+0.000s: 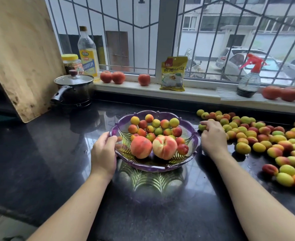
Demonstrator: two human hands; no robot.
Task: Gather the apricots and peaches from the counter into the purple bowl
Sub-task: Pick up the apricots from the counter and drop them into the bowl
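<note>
The purple glass bowl [192, 136] stands mid-counter and holds two big peaches [164, 146] at its front and several small apricots behind them. My left hand [104, 150] grips the bowl's left rim, thumb over the edge. My right hand [212, 134] lies just right of the bowl, its fingers curled round a small green-yellow apricot [202, 127] at the near edge of the pile. Many loose apricots [265, 140] are spread over the black counter to the right.
A lidded steel pot [73, 89] and a leaning wooden board [18, 54] stand at the back left. On the windowsill are an oil bottle [87, 53], a jar, tomatoes [112, 77], a yellow packet [173, 73] and a spray bottle [249, 79].
</note>
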